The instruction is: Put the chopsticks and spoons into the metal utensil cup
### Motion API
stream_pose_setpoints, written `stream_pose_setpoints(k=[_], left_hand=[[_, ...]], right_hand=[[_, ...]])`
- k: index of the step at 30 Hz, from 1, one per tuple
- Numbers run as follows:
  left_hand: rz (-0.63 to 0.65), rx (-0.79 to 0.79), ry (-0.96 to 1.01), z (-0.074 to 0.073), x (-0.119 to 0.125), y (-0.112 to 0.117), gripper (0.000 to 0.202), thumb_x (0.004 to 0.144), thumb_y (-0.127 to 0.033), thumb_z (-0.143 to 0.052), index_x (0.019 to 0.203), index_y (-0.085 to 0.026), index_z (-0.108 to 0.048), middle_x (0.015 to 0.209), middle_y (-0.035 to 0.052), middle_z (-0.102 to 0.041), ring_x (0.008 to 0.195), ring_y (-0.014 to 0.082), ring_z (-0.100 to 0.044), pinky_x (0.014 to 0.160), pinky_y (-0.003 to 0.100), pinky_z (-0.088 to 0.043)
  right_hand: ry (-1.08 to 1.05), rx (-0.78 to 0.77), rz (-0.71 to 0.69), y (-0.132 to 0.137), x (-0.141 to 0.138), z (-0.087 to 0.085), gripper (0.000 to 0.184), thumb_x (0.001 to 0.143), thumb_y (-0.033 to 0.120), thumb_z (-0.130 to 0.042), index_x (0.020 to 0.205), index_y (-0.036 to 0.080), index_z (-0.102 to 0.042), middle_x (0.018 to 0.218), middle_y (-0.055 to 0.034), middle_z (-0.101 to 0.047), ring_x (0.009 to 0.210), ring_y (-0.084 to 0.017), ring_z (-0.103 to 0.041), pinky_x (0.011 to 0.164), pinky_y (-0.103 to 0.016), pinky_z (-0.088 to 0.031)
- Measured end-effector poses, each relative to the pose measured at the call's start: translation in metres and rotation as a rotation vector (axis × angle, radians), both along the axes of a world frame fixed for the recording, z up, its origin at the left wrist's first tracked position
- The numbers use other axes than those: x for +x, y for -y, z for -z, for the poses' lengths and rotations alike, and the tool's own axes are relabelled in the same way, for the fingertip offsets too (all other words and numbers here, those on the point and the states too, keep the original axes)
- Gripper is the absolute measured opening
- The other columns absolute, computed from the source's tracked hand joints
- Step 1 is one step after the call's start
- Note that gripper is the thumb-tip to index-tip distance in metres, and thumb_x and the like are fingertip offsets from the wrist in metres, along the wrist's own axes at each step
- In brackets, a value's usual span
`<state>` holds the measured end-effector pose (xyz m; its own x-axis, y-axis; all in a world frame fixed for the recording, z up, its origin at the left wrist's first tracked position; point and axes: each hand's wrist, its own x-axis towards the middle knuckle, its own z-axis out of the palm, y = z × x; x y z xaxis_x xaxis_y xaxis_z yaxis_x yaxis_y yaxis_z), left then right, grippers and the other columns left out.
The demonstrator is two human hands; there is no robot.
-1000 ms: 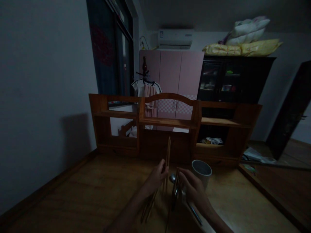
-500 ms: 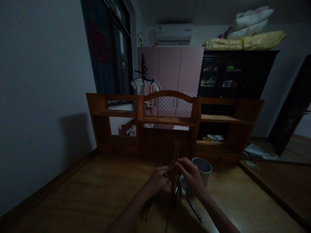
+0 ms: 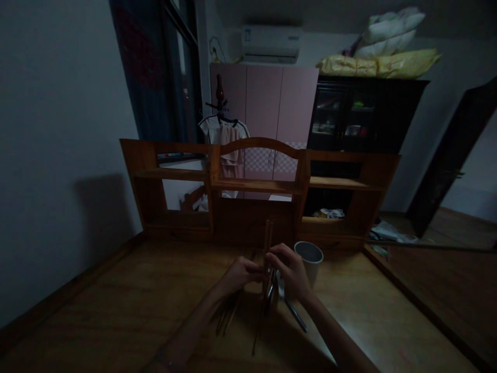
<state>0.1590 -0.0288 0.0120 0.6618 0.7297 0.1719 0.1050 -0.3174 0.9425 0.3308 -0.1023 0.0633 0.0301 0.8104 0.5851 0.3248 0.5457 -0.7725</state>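
Observation:
In the head view, a pair of wooden chopsticks (image 3: 268, 235) stands upright between my hands. My right hand (image 3: 290, 270) pinches them from the right, about mid-length. From the left, the fingertips of my left hand (image 3: 239, 274) close on them a little lower. More chopsticks (image 3: 230, 317) lie on the table under my left hand. Shiny metal cutlery (image 3: 271, 291), its exact kind unclear in the dim light, is below the upright pair. A metal-handled utensil (image 3: 297, 316) rests below my right hand, its upper part partly hidden. A pale cup (image 3: 313, 261) stands just behind that hand.
The wooden table (image 3: 116, 305) has a low wooden shelf unit (image 3: 256, 184) along its far edge. A wall (image 3: 50, 155) borders the left, and a raised edge (image 3: 411, 295) runs down the right side. A pink wardrobe (image 3: 264, 103) stands beyond.
The view has shifted slightly, so the whole scene sits further left and higher. My left fingers have straightened somewhat along the chopsticks; my right hand keeps its pinch.

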Motion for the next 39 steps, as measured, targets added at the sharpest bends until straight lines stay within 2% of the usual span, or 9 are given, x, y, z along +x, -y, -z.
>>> stream_pose_setpoints(k=[8,15,17,19,21,23,29,36,39], left_hand=[[-0.019,-0.015,0.07,-0.004,0.002,0.007,0.033,0.068,-0.039,-0.075,0.086,-0.012,-0.077,0.076,0.0068,-0.073,0.069,0.0185,-0.064,0.067,0.027,-0.047],[-0.084,-0.086,0.063,-0.007,-0.009,-0.005,0.05,0.075,-0.057,-0.063,0.076,-0.008,-0.074,0.069,0.0105,-0.072,0.063,0.0198,-0.067,0.062,0.028,-0.05],[-0.179,-0.089,0.1,-0.005,-0.017,-0.017,0.062,0.084,-0.063,-0.044,0.079,-0.008,-0.073,0.072,0.0126,-0.072,0.062,0.0194,-0.067,0.062,0.029,-0.051],[-0.383,0.05,0.031,0.0,-0.025,-0.029,0.066,0.089,-0.061,-0.03,0.08,-0.01,-0.071,0.072,0.0111,-0.071,0.056,0.0166,-0.065,0.056,0.026,-0.049],[-0.566,0.255,-0.126,0.007,-0.031,-0.038,0.059,0.091,-0.054,-0.03,0.081,-0.012,-0.07,0.07,0.0082,-0.07,0.056,0.0155,-0.063,0.054,0.024,-0.046],[-0.627,0.375,-0.23,0.014,-0.033,-0.041,0.043,0.089,-0.047,-0.042,0.08,-0.015,-0.069,0.072,0.0063,-0.069,0.065,0.0163,-0.063,0.059,0.023,-0.045],[-0.543,0.497,-0.354,0.022,-0.018,-0.026,0.01,0.076,-0.029,-0.063,0.078,-0.02,-0.067,0.078,0.0014,-0.067,0.072,0.0148,-0.06,0.066,0.023,-0.041],[-0.636,0.513,-0.449,0.029,-0.017,-0.029,0.014,0.085,-0.02,-0.05,0.084,-0.018,-0.064,0.083,0.0052,-0.066,0.077,0.0165,-0.06,0.07,0.025,-0.04],[-0.609,0.513,-0.465,0.028,-0.017,-0.031,0.01,0.084,-0.021,-0.053,0.084,-0.018,-0.063,0.08,0.0035,-0.065,0.075,0.0152,-0.059,0.068,0.024,-0.041]], right_hand=[[-0.004,-0.03,0.023,0.0,-0.003,0.013,0.02,0.086,0.037,-0.061,0.089,0.018,-0.065,0.084,-0.0029,-0.064,0.077,-0.016,-0.061,0.066,-0.024,-0.045],[-0.185,-0.403,-0.079,-0.014,-0.002,0.033,0.028,0.079,0.043,-0.065,0.082,0.016,-0.064,0.065,0.0011,-0.062,0.059,-0.011,-0.059,0.056,-0.02,-0.046],[-0.21,-0.547,-0.128,-0.017,-0.002,0.041,0.03,0.075,0.044,-0.067,0.072,0.015,-0.062,0.058,0.0014,-0.059,0.053,-0.012,-0.058,0.052,-0.021,-0.048],[-0.196,-0.643,-0.16,-0.019,-0.002,0.049,0.032,0.071,0.044,-0.069,0.06,0.015,-0.058,0.05,0.0011,-0.057,0.048,-0.013,-0.059,0.049,-0.023,-0.05],[-0.18,-0.716,-0.172,-0.02,-0.003,0.057,0.034,0.069,0.041,-0.071,0.053,0.017,-0.054,0.046,-0.0002,-0.057,0.048,-0.015,-0.062,0.049,-0.024,-0.052],[-0.161,-0.766,-0.166,-0.022,-0.003,0.064,0.034,0.069,0.039,-0.072,0.051,0.017,-0.053,0.046,-0.0018,-0.059,0.05,-0.017,-0.064,0.048,-0.023,-0.053],[-0.07,-0.875,-0.13,-0.027,0.001,0.076,0.032,0.074,0.038,-0.07,0.054,0.016,-0.057,0.051,-0.0065,-0.066,0.051,-0.019,-0.068,0.045,-0.022,-0.054],[0.05,-0.81,-0.04,-0.023,0.002,0.078,0.034,0.076,0.036,-0.067,0.052,0.013,-0.059,0.051,-0.0078,-0.067,0.045,-0.017,-0.066,0.037,-0.016,-0.046],[0.069,-0.782,-0.034,-0.021,0.0,0.079,0.031,0.076,0.03,-0.065,0.052,0.013,-0.06,0.051,-0.007,-0.067,0.044,-0.017,-0.065,0.036,-0.016,-0.044]])
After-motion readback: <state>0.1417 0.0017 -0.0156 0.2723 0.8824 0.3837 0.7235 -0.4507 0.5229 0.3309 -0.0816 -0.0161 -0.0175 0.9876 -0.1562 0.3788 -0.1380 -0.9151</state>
